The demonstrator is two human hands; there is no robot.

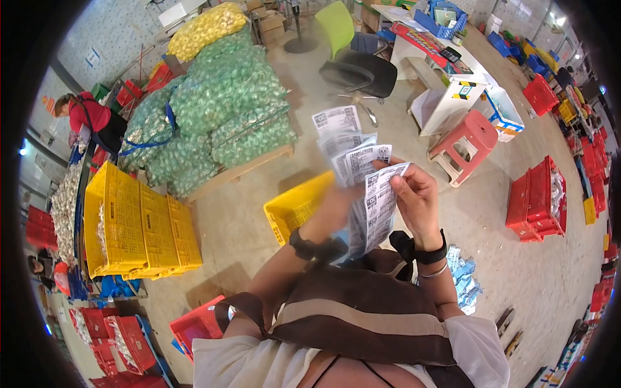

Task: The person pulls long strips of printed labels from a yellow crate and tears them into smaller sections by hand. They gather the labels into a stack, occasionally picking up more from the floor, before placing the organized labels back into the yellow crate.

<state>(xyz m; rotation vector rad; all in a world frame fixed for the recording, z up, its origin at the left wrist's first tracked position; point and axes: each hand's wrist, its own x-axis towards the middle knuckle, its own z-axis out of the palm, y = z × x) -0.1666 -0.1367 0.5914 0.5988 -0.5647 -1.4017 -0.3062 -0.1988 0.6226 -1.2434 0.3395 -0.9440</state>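
Printed slips [380, 208] are fanned out mid-frame, fingers of the right hand [419, 199] pinched closed on an edge, left hand [328, 212] too blurry to call, so honestly a weak pinch could scatter some across the floor [236, 204].

- Bulging green mesh sacks [223, 90] are piled on a pale wooden pallet [240, 169], with a yellow mesh sack [208, 29] on top.
- Tall yellow perforated plastic crates [123, 223] stand in a row near the sacks.
- A person in a red top and dark apron [90, 119] leans forward beyond them.
- A red plastic stool [480, 129] stands near a white desk [445, 107].
- A blue plastic basket [445, 30] sits on the desk.
- A red plastic crate [532, 200] with whitish contents rests on the floor.
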